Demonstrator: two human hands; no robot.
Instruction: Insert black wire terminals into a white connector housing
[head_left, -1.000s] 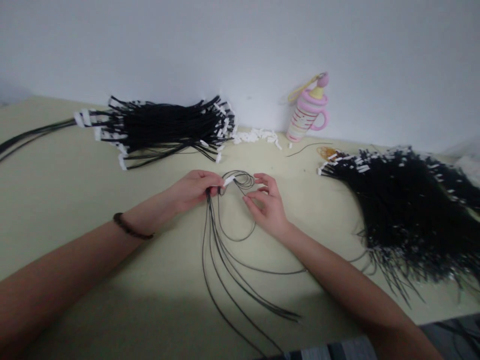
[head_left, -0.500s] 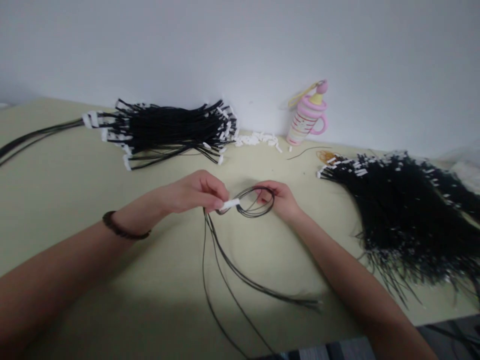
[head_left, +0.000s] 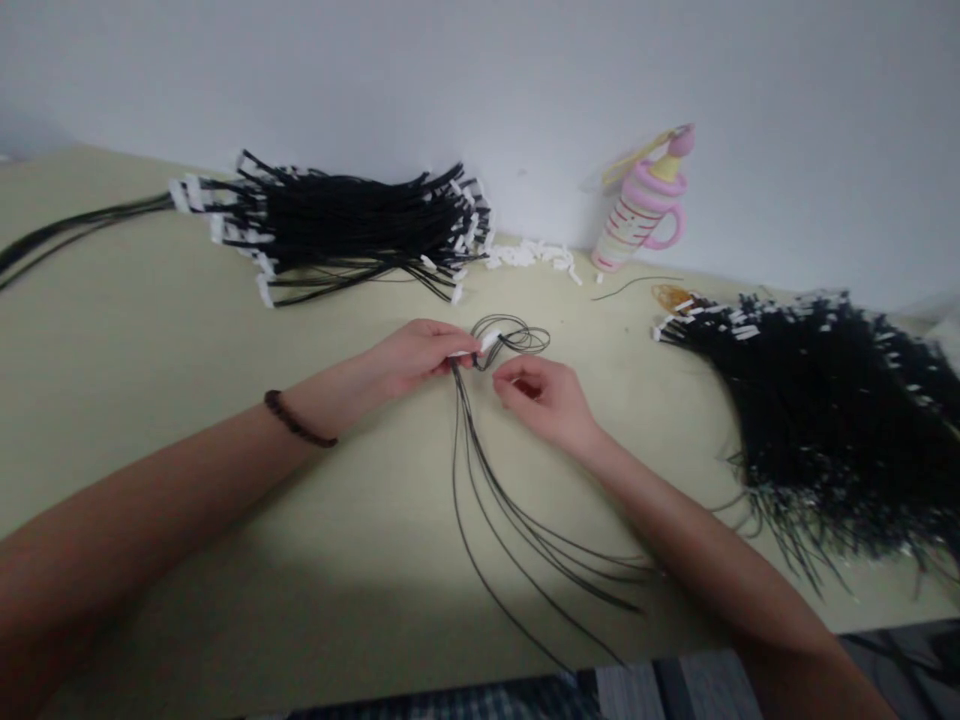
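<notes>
Since the frame before, the right hand (head_left: pixel 551 400) has come away from the wire loops (head_left: pixel 521 340). Half a second ago it was touching them; now a small gap shows. The hand is on the near side of the pink cup (head_left: pixel 634 222) and to its left. Its fingers are curled, with the thumb tip close to the first finger. I can't tell if a thin wire is pinched there.

So it looks like the left hand (head_left: pixel 420 355) does all the holding right now. Its thumb and fingers are squeezed on the black wires (head_left: pixel 486 462), and a white plug (head_left: pixel 490 341) pokes out by the fingertips. These wires are on the near side of the cup, to its left. Their loose ends run toward the person, farther from the cup, and fan out.

Little white bits (head_left: pixel 529 255) lie just left of the cup. A big black bundle (head_left: pixel 360 220) lies past them, farther left. A dark wire pile (head_left: pixel 840 400) lies right of the cup, nearer the person.
</notes>
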